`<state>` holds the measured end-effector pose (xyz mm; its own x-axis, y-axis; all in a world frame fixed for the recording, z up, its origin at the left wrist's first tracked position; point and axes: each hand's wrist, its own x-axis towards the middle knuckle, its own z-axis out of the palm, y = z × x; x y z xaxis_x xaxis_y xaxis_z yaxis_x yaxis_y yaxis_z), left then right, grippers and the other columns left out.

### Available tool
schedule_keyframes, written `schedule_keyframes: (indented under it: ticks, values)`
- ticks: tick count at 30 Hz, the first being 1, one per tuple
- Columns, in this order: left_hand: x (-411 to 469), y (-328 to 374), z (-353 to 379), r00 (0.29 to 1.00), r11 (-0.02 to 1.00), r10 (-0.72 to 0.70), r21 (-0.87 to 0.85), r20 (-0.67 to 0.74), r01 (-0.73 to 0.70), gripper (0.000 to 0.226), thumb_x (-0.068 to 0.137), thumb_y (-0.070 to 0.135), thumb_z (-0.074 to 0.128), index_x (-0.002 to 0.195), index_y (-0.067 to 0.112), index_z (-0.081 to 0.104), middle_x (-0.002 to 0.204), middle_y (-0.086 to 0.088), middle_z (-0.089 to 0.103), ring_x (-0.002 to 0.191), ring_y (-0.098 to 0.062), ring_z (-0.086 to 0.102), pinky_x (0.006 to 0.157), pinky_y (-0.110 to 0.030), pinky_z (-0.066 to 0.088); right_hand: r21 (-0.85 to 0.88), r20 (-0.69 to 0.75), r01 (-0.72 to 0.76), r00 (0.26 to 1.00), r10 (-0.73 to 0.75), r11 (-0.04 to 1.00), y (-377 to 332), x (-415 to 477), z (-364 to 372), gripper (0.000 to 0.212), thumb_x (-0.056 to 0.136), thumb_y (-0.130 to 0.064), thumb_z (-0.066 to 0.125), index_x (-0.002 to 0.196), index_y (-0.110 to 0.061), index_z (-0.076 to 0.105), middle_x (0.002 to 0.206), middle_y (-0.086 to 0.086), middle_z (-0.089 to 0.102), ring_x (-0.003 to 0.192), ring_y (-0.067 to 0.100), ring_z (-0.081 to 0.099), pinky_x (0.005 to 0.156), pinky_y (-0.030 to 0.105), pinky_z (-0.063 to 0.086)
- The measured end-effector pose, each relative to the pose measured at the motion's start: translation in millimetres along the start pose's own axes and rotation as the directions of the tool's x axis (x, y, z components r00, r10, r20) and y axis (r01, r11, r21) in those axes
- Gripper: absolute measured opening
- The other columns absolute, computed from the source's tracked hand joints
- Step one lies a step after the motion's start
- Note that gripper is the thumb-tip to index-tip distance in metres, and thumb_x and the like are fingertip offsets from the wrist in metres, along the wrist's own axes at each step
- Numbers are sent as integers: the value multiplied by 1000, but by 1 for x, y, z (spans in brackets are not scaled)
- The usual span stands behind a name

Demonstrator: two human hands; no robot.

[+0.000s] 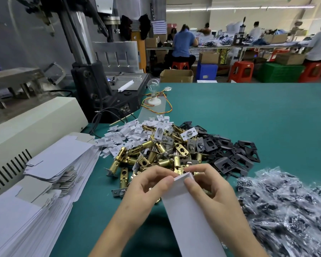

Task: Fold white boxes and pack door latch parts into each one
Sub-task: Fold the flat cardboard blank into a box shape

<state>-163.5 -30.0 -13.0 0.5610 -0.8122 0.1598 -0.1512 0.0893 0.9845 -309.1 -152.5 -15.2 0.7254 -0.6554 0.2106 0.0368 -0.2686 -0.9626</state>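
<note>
A long white box (190, 217) stands tilted over the green table (248, 115), its far end up between my two hands. My left hand (148, 184) pinches the box's top left corner with thumb and fingers. My right hand (209, 184) grips the top right corner, thumb on the front face. Just beyond lies a heap of brass door latches (150, 156), with white plastic pieces (130, 134) behind it and black strike plates (235, 153) to its right.
Stacks of flat white box blanks (50, 171) lie at the left beside a cream machine housing (35, 127). Clear bags of dark small parts (289, 208) fill the right front. A press machine (100, 71) and a bulb on a base (153, 93) stand behind. People work at far tables.
</note>
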Motion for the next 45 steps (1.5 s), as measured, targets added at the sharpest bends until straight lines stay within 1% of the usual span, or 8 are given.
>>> schedule_keyframes:
  ticks: [4,11,16,23,31,36,41,45]
  values:
    - [-2,3,1,1000,1000,-1,-10,-16,1,37,85,57,65,111,37,81,112,6,78,102,-11,71,83,-21,56,44,-2,-17,1000,17,999,-1,-1,1,27,90,-51,71,115,-45,62,96,-2,78,89,21,72,79,57,58]
    - [-2,5,2,997,992,-31,-121,-73,22,24,92,36,67,110,33,83,115,5,79,101,-8,74,81,-18,56,42,64,-34,997,31,999,-1,-1,1,33,87,-46,67,120,-45,61,107,-6,77,97,15,72,79,46,61]
    - [0,4,1,996,987,-68,-147,-49,60,26,92,34,66,111,33,83,116,3,79,103,-9,74,84,-20,57,23,65,-21,998,20,1000,-2,-2,1,34,86,-46,67,120,-44,62,106,-6,77,97,15,72,81,50,61]
    - [1,1,-1,994,985,-109,-138,-27,104,30,93,35,62,116,34,81,120,2,77,109,-17,70,97,-38,53,-28,94,-7,996,10,1000,-5,-3,1,36,87,-49,63,123,-48,59,106,-11,77,99,18,70,85,55,57]
    - [0,2,-4,992,984,-121,-134,-16,118,30,91,35,61,112,35,82,114,4,78,99,-9,71,88,-32,53,-29,130,29,991,-25,999,-10,-4,0,36,87,-56,61,119,-41,60,100,-5,77,88,17,72,85,59,55]
    - [0,0,-4,997,994,-74,-86,3,74,31,92,34,60,114,34,81,119,4,74,110,-14,67,92,-36,50,-38,121,58,991,-53,998,-10,-2,-2,32,87,-55,62,115,-39,63,96,-4,76,85,17,70,85,62,52]
    - [-1,0,-1,999,999,-10,-44,32,11,35,95,31,55,119,36,80,124,7,68,122,-9,61,95,-13,46,-84,103,108,990,-99,991,-11,-2,-1,27,88,-56,61,111,-40,63,90,-7,74,83,16,69,96,62,44]
    - [0,0,0,999,1000,9,-7,50,-8,33,98,36,55,120,40,79,124,11,69,121,-6,62,94,-10,45,-93,105,123,988,-114,988,-11,-2,-2,27,88,-56,60,109,-41,63,88,-6,74,80,16,68,93,62,45]
